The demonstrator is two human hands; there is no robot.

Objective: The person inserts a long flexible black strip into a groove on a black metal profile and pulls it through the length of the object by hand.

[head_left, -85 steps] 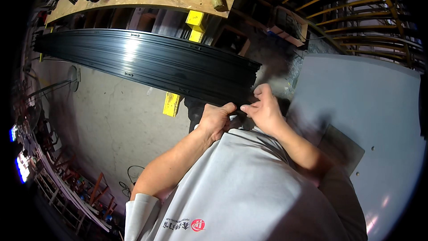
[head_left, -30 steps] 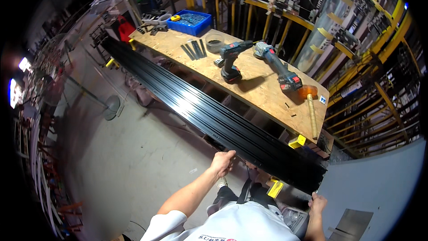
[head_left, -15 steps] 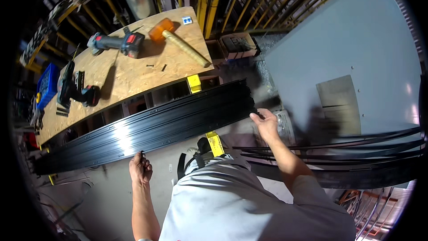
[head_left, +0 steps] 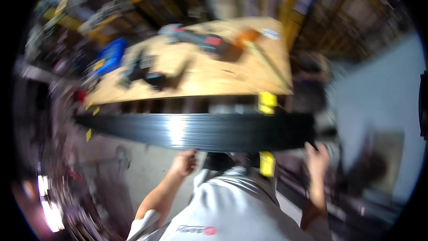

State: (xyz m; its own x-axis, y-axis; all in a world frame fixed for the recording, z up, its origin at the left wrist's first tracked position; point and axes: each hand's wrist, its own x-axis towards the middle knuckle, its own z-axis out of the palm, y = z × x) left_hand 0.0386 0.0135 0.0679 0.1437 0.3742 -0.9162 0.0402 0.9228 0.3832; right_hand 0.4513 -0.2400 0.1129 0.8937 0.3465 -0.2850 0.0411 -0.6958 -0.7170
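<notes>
A long black ribbed profile (head_left: 232, 130) lies crosswise in front of me, resting between yellow supports, with a bright glare on its left half. At its near edge, left of my body, is my left hand (head_left: 183, 162), its fingers curled closed against the edge. Whatever they hold is hidden. My right hand (head_left: 317, 155) is at the near right corner of the profile, thumb and fingers drawn together around something dark and too blurred to name. The whole picture is smeared by motion.
Beyond the profile stands a wooden board table (head_left: 214, 78). On it lie an orange-headed mallet (head_left: 267, 64), two cordless power tools and a blue bin (head_left: 110, 57) at the left. Yellow support posts (head_left: 267, 164) flank the profile. A large grey panel (head_left: 379, 93) stands at right.
The view has swung to the left, so table and profile appear further right and more level. Both hands remain at the profile's near edge; the left now appears nearer my body.
</notes>
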